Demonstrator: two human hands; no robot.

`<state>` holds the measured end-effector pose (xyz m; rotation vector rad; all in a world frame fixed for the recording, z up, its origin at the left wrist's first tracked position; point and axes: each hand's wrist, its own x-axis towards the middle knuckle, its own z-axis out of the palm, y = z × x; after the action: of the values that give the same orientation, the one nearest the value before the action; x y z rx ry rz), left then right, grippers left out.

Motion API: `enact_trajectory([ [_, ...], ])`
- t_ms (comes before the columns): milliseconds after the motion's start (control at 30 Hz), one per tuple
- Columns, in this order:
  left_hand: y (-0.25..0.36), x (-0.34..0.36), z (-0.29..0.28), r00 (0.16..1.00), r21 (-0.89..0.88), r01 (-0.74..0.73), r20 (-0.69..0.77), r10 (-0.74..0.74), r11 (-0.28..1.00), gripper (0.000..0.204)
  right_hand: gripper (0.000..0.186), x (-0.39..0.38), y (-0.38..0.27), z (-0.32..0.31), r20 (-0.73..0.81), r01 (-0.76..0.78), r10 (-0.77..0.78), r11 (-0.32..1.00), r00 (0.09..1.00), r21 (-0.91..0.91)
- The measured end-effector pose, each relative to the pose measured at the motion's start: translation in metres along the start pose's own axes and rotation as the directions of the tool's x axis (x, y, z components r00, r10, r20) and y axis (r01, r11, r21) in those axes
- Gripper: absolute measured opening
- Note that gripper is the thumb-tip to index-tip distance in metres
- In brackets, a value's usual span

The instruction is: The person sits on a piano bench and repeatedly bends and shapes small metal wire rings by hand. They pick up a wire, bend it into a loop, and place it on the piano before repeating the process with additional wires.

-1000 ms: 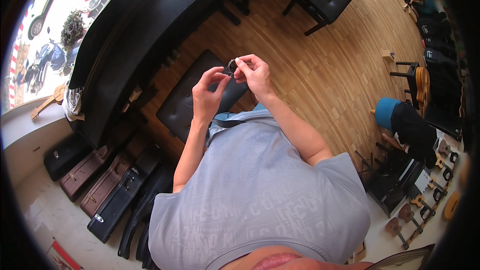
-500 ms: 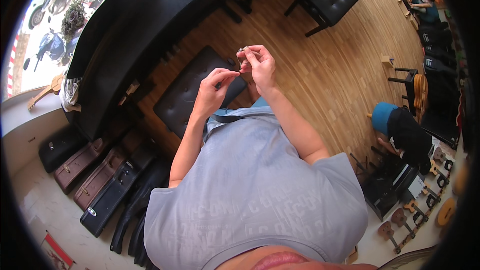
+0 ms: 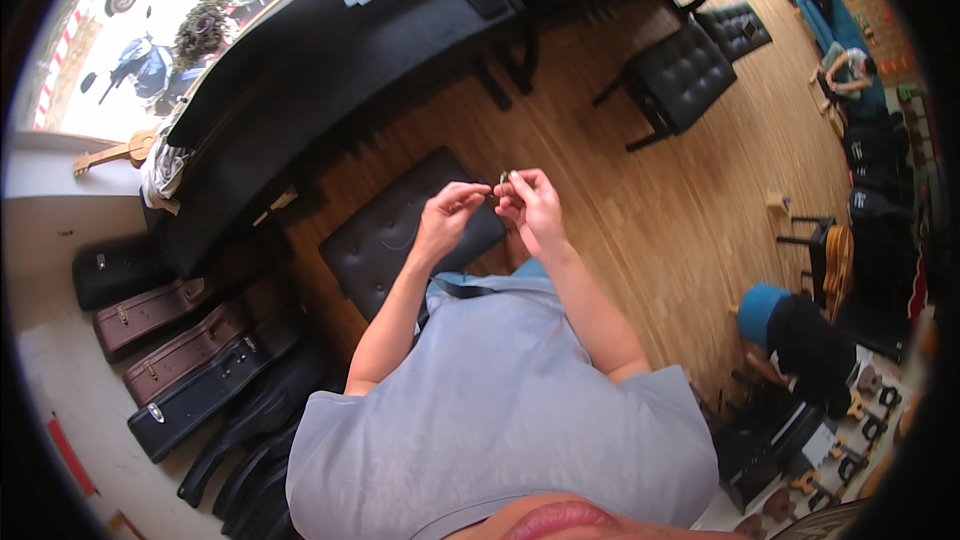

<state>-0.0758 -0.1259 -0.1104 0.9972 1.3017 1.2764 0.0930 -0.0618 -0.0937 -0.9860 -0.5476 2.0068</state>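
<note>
Head view: pinching small, thin, dark piece [image 3: 503, 179], perhaps of metal wire, at fingertips of right hand [image 3: 537, 210]; pressing together fingertips of left hand [image 3: 444, 221] just at left, too small to tell on what. Probably light, springy, slippery; better to hold gently by the ends.
</note>
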Motion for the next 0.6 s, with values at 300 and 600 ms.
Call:
enact_trajectory([
  [300,-0.001,-0.003,0.027,0.946,0.337,-0.216,-0.160,0.282,0.917,0.025,0.008,0.002,0.007,-0.001,0.007,-0.105,0.106,0.965,0.994,0.239],
  [600,-0.003,-0.007,0.031,0.961,0.334,-0.171,-0.150,0.231,0.927,0.021,0.010,0.000,0.017,0.001,-0.058,-0.012,0.016,0.998,0.998,0.065],
])
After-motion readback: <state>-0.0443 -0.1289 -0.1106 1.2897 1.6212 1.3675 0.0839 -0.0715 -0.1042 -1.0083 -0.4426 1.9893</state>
